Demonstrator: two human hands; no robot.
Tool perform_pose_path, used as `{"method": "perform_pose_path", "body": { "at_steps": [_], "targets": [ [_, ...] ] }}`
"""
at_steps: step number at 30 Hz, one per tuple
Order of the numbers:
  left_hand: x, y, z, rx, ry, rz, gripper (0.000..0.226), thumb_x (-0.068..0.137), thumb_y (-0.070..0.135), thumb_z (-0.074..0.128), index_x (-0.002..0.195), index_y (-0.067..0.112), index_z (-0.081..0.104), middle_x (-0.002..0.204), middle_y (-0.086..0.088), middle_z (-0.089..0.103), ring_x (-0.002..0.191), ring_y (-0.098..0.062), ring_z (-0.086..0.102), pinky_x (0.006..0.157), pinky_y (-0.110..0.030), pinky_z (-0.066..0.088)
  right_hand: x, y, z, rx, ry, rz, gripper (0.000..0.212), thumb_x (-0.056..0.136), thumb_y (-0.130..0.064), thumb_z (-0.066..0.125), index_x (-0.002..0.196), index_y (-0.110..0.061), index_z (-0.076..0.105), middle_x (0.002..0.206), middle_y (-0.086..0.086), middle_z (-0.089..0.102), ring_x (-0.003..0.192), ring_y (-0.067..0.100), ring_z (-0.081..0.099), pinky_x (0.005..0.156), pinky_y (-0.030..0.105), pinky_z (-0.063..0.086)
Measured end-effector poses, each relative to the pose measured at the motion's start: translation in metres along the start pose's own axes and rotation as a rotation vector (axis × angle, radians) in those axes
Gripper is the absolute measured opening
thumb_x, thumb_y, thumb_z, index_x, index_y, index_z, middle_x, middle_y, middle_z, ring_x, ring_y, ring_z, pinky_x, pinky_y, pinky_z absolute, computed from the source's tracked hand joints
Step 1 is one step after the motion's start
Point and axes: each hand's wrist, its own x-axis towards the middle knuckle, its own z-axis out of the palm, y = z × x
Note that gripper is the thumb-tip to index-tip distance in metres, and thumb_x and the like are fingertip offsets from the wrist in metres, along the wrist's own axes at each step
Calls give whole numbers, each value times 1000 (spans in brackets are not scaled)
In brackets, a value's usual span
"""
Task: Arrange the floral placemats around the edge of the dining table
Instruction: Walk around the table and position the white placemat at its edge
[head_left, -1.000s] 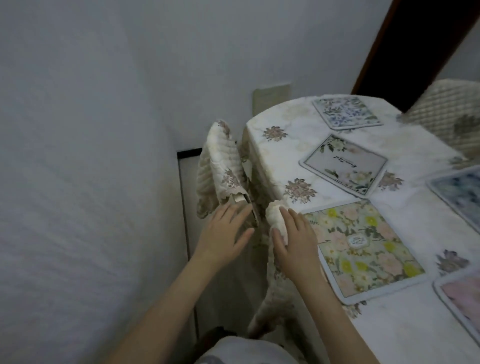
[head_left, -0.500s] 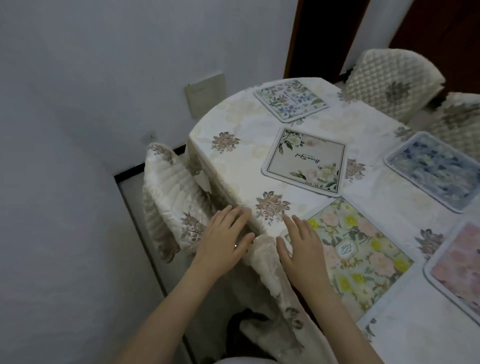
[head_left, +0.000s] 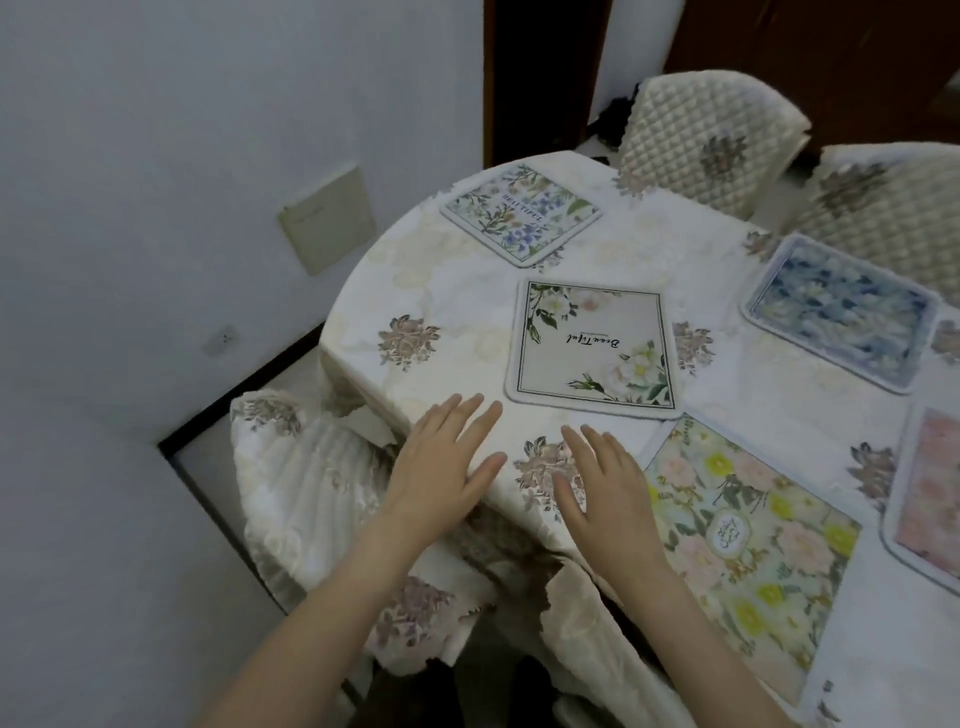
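1. Right now both your hands are open and hold nothing: your left hand (head_left: 441, 467) lies flat, fingers spread, at the bench (head_left: 467, 291) rim, and your right hand (head_left: 605, 491) lies flat just beside it, its outer edge by the near corner of the yellow-flowered placemat (head_left: 748, 535).
2. Placemats in view: the cream placemat (head_left: 592, 345) with script lettering sits just beyond your fingertips; the blue-sprig placemat (head_left: 522, 213) is at the far rim; the blue-patterned placemat (head_left: 839, 317) and the pink placemat (head_left: 930, 493) lie to the right, the pink one cut off by the frame.
3. Main risk — the tablecloth (head_left: 415, 280) is loose fabric hanging over the rim. Press and slide your palms and it will likely bunch or drag, taking the nearest mats out of line.
4. The yellow-flowered mat looks to run right up to the near rim; a nudge from your right wrist could tip it off.
5. The cream mat sits further in from the rim than its neighbours — pull it by one corner and it may skew.
6. Textures: the mats are flat rounded rectangles with raised stitched borders, probably soft and limp. The cloth is smooth with printed bouquets; the quilted chair covers (head_left: 711, 140) are padded.
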Motion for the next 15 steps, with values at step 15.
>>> {"method": "perform_pose_path", "body": {
  "at_steps": [15],
  "targets": [
    [141,-94,11,-43,-185,495,56,94,51,36,145,27,28,151,-3,34,140,-25,25,116,-38,18,81,-41,35,-96,111,381,54,97,-37,41,147,-20,30,153,10,33,142,31,27,114,47,25]
  ]
}}
